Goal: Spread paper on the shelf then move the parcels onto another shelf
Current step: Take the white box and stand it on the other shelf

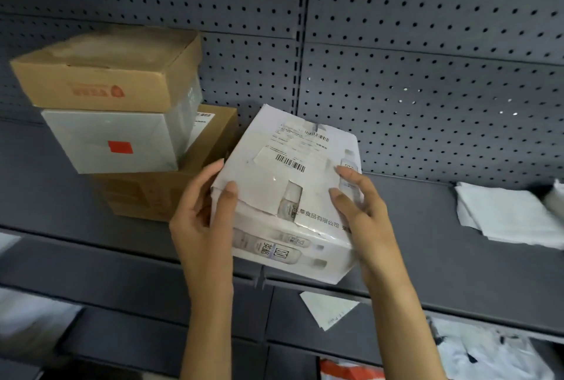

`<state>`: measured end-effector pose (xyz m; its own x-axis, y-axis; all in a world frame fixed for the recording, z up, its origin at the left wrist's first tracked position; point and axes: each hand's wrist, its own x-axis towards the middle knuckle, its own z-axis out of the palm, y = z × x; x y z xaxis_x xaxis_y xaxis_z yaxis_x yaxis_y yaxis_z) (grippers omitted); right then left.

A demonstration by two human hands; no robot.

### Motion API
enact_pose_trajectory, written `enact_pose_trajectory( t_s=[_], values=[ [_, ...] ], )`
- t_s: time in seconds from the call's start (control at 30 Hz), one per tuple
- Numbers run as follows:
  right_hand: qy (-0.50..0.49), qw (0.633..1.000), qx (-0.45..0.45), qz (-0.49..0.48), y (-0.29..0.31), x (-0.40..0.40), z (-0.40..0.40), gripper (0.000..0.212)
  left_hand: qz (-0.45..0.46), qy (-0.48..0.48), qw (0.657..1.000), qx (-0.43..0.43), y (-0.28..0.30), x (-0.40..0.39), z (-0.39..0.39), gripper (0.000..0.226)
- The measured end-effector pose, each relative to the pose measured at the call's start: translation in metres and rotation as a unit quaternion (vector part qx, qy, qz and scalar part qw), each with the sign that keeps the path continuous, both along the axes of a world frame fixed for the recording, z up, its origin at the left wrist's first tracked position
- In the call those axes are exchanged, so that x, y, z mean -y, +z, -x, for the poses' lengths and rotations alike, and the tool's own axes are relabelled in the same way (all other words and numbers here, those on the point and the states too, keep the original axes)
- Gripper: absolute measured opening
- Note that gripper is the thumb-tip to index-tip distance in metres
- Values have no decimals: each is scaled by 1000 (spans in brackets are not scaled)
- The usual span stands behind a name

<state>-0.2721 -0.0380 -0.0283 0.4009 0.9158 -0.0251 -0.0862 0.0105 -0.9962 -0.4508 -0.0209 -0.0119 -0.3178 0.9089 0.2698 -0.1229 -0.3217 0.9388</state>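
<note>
A white parcel [290, 184] with barcode labels and bottle pictures is held between both hands, tilted, over the front of the dark grey shelf [427, 245]. My left hand [204, 214] grips its left edge with the thumb on top. My right hand [363, 205] grips its right side, fingers across the top. To the left stands a stack of parcels: a large brown box [171, 193] at the bottom, a white box with a red square [110, 141] on it, and a brown carton [106, 71] on top. Folded white paper [506, 211] lies on the shelf at the right.
A grey pegboard wall [427, 74] backs the shelf. A lower shelf [122, 282] runs beneath, with a white paper corner [326, 308] sticking out below the edge. White and orange bags [476, 352] lie at the bottom right.
</note>
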Motion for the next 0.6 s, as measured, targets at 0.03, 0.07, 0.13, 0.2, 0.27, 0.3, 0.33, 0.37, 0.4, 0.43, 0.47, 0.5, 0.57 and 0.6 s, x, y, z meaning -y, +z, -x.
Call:
enact_pose_trajectory(
  t_s=[0.03,0.07,0.13,0.2,0.27,0.3,0.33,0.37,0.4,0.43,0.47,0.5,0.57,0.6],
  values=[
    [-2,1000,-9,-2,2,5,-4,33,-10,-3,1000,12,1,3,-6,29],
    [-6,1000,-18,-3,4,11,-9,33,-19,-7,1000,20,3,5,-13,28],
    [-17,999,-32,-8,7,21,-20,33,-27,-21,999,33,4,8,-27,28],
    [-35,998,-40,-13,11,34,-35,33,-27,-43,997,51,5,11,-44,27],
    [-54,998,-42,-19,16,47,-50,33,-31,-64,995,71,6,18,-61,26],
    [-61,997,-43,-22,19,52,-57,33,-35,-71,994,74,8,21,-68,26],
    [-70,996,-48,-26,22,60,-65,33,-37,-80,993,73,9,25,-77,26],
    [-78,995,-54,-30,25,65,-72,33,-39,-87,993,71,11,29,-85,27],
    [-84,994,-57,-33,28,73,-80,34,-40,-93,992,69,12,33,-94,27],
    [-91,993,-59,-36,31,80,-88,34,-41,-99,992,68,15,38,-103,26],
    [-96,993,-60,-38,33,88,-95,35,-43,-104,991,68,16,42,-113,26],
    [-102,992,-60,-40,36,96,-102,35,-46,-107,991,67,18,47,-122,24],
    [-117,991,-58,-40,40,114,-119,35,-52,-119,989,64,22,58,-143,22],
    [-125,990,-59,-40,42,125,-130,35,-52,-128,988,64,25,66,-156,22]
  ],
)
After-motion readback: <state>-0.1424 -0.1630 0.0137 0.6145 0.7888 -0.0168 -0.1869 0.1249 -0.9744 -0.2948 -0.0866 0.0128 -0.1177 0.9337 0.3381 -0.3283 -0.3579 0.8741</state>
